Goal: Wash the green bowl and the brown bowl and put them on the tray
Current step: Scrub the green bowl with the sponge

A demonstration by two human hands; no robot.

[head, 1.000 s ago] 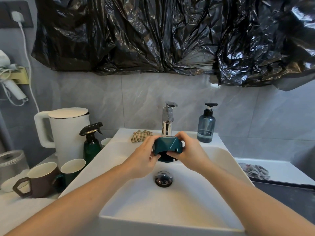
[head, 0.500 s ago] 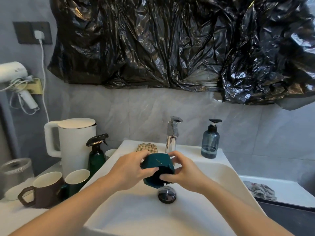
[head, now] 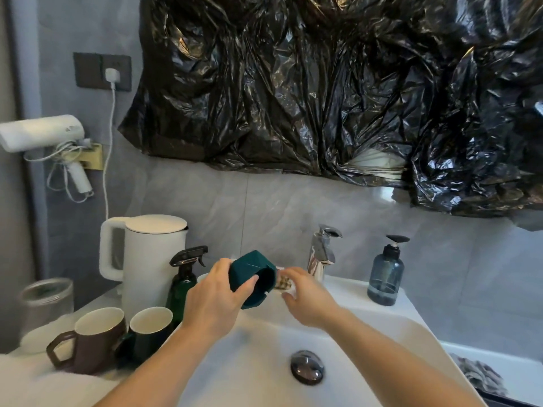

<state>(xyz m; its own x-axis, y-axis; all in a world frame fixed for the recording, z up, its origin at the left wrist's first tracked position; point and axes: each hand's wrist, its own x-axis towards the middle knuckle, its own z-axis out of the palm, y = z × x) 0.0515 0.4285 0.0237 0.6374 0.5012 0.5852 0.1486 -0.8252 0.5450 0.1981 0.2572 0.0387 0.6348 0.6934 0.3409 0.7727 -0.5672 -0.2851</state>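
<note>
The green faceted bowl (head: 249,268) is tipped on its side above the back left of the white sink (head: 367,333), its dark foot facing me. My left hand (head: 214,298) grips it, thumb across the foot. My right hand (head: 311,301) is off the bowl, just to its right, with relaxed fingers and fingertips by a beige knitted scrubber (head: 282,283) on the sink's back ledge. A brown mug (head: 94,339) stands on the left counter. I see no brown bowl.
Chrome faucet (head: 321,254) and blue soap bottle (head: 385,277) stand on the back ledge. Left of the sink are a white kettle (head: 152,259), green spray bottle (head: 183,280), green mug (head: 150,330) and glass jar (head: 47,298). A grey cloth (head: 476,374) lies on a white surface, right.
My left hand has lifted the green bowl up and to the left, away from the drain. My right hand has let go of it and moved toward the scrubber.
</note>
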